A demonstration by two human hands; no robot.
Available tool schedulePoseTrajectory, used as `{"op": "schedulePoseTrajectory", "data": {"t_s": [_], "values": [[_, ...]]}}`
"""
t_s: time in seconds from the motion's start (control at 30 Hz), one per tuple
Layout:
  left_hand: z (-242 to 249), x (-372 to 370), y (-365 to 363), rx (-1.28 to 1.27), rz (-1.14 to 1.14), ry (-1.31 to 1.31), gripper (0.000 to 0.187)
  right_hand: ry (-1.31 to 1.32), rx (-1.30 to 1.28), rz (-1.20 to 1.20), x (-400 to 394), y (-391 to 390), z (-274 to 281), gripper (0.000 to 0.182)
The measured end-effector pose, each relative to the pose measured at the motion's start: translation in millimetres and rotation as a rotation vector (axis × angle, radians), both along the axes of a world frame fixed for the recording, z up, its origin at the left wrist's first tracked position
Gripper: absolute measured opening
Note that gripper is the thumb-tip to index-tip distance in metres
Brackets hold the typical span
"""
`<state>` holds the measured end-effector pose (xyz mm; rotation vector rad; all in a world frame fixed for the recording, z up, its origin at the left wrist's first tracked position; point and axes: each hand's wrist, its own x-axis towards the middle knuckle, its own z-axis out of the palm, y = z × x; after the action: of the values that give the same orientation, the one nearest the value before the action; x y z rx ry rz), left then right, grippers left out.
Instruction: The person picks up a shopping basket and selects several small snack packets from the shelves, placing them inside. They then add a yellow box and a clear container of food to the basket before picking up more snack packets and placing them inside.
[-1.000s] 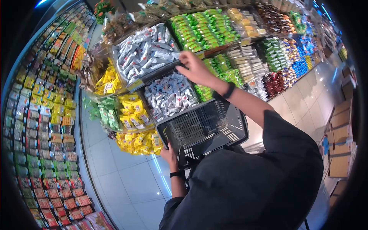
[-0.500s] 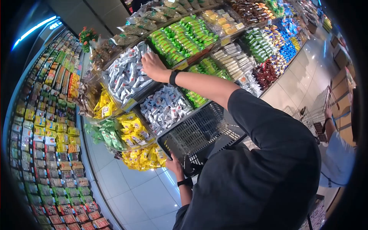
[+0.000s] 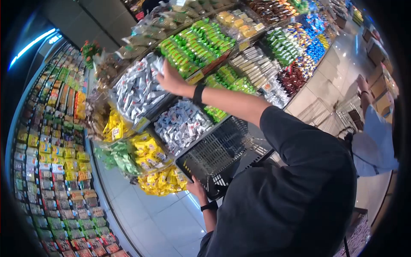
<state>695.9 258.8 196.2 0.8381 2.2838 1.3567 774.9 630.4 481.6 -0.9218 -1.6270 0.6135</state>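
Note:
My right hand [image 3: 173, 81] reaches over a bin of silver-wrapped packets [image 3: 138, 88], fingers closed on a silver packet [image 3: 157, 65]; the fingertips are partly blurred. A dark band circles that wrist. Lower down, my left hand [image 3: 196, 189] is wrapped round the near left edge of a dark grey plastic basket [image 3: 222, 147], with its fingers partly hidden. The basket rests against the front of the display, and no goods show in it. Between the hands lies a lower bin of small silver-wrapped sweets [image 3: 182, 124].
Green packets [image 3: 195, 45] fill the bin beyond my right hand. Yellow packets [image 3: 147, 150] and pale green packets [image 3: 120, 156] sit left of the basket. A tall shelf of bagged goods [image 3: 55, 158] lines the left. A person in light blue [image 3: 372, 141] stands by a wire trolley [image 3: 319, 113] at right.
My right hand has shifted slightly over the silver packets and is more blurred. The view has turned a little. My left hand stays on the basket. The other person's arm has moved up.

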Motion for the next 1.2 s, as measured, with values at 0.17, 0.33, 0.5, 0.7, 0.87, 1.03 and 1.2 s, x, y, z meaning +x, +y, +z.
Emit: {"op": "schedulePoseTrajectory", "data": {"t_s": [0.17,0.33,0.5,0.7,0.87,1.03,1.2], "values": [[-17.3,-4.3,-1.5,0.058,0.018,-0.037,0.044,-0.189,0.018,0.277,-6.9,-4.8,-34.4,0.053],[-15.1,-7.7,-2.5,-0.01,-0.012,-0.003,0.044,-0.513,0.329,0.333,-8.7,-11.3,-31.9,0.047],[-11.3,-2.9,-2.1,0.087,-0.014,0.05,0.056,-0.572,0.305,0.28,-5.4,-13.3,-24.6,0.037],[-48.6,-24.0,-5.4,0.051,-0.042,-0.002,0.054,-0.357,0.259,0.243,-6.2,-11.8,-23.9,0.058],[-31.5,-15.7,-5.7,-0.022,-0.023,-0.075,0.039,0.038,0.337,0.029,-14.5,-2.1,-30.9,0.043],[-2.3,-1.9,-2.5,-0.037,0.016,0.036,0.038,0.753,-0.342,0.682,49.1,-42.9,10.7,0.024],[-22.7,-11.7,-2.5,-0.175,0.02,0.08,0.036,0.619,-1.28,0.823,129.4,-137.2,-60.4,0.022]]}}
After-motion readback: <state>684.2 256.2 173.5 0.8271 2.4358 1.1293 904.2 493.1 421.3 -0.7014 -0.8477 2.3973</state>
